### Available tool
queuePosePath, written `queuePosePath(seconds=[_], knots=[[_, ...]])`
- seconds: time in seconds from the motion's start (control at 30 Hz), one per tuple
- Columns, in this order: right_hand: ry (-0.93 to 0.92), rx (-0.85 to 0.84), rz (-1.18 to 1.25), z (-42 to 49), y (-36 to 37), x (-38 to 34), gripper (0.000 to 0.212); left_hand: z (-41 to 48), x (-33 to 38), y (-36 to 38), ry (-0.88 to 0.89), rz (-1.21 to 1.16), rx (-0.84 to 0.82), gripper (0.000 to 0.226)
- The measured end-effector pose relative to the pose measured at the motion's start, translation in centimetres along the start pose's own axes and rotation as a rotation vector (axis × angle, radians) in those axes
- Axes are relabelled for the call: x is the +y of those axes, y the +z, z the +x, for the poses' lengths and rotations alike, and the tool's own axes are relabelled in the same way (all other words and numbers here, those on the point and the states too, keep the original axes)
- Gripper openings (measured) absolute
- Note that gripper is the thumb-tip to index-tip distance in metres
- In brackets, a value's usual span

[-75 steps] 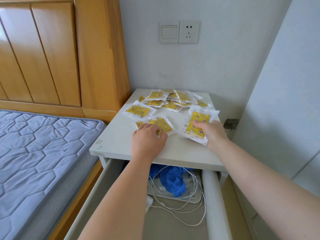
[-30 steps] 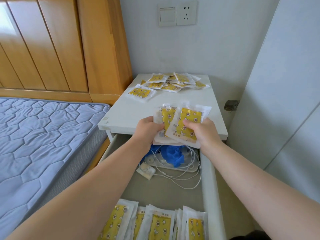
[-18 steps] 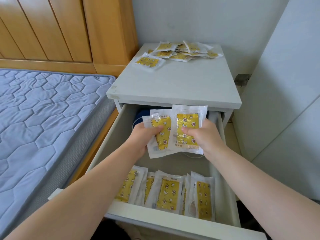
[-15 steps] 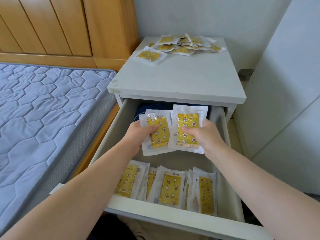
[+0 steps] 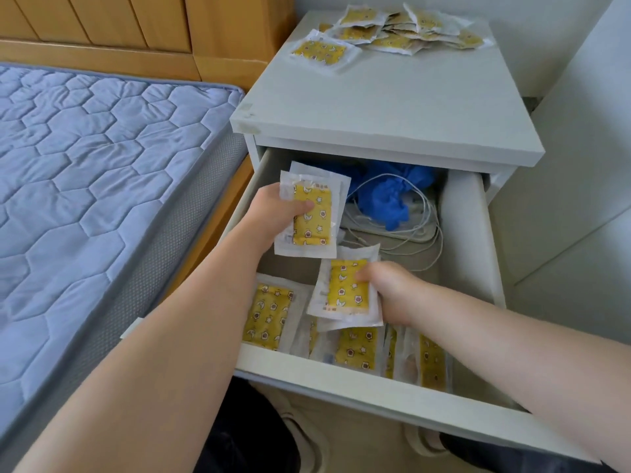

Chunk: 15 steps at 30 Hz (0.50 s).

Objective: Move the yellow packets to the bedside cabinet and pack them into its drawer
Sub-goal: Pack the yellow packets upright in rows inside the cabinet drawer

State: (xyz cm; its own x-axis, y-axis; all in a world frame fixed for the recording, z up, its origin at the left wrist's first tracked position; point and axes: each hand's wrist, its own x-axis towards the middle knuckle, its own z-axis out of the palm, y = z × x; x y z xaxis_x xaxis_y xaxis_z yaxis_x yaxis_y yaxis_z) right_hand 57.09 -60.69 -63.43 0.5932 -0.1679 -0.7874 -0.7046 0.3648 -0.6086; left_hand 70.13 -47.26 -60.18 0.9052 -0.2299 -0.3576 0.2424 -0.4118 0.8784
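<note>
Here, one yellow packet [image 5: 345, 288] is being pinched by the right hand [image 5: 392, 291], thumb pressed on its face, long axis pointing away from the person. Just below those fingers, the row of packed packets [image 5: 358, 346] is being kept upright at the front of the drawer [image 5: 341, 380]. A second packet [image 5: 312, 216] is being gripped by the left hand [image 5: 273, 213], higher and further back, so the right hand is judged nearer the row. Loose packets [image 5: 392, 29] are being left on the bedside cabinet [image 5: 392, 107], well beyond both hands.
</note>
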Motion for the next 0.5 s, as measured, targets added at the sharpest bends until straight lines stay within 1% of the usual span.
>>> queuePosePath(seconds=[0.1, 0.17, 0.27, 0.37, 0.43, 0.5], knots=[[0.033, -0.087, -0.047, 0.5, 2.7, 1.9, 0.02, 0.3, 0.0, -0.9, 0.025, 0.009, 0.02, 0.037], [0.018, -0.108, -0.104, 1.1, 4.5, 2.9, 0.025, 0.5, -0.2, -1.2, 0.018, 0.007, 0.027, 0.038], [-0.047, -0.083, -0.187, 1.9, 6.4, 3.7, 0.024, 0.6, -0.3, -1.2, 0.0, 0.015, 0.013, 0.039], [-0.079, -0.02, -0.264, 2.7, 7.7, 4.2, 0.026, 0.7, -0.2, -1.2, -0.022, -0.033, 0.017, 0.036], [-0.105, 0.016, -0.413, 2.7, 8.5, 4.2, 0.027, 0.8, -0.2, -1.3, -0.029, -0.059, 0.019, 0.036], [-0.182, -0.018, -0.723, 2.4, 8.8, 4.1, 0.023, 0.8, -0.2, -1.3, -0.03, -0.066, 0.017, 0.038]])
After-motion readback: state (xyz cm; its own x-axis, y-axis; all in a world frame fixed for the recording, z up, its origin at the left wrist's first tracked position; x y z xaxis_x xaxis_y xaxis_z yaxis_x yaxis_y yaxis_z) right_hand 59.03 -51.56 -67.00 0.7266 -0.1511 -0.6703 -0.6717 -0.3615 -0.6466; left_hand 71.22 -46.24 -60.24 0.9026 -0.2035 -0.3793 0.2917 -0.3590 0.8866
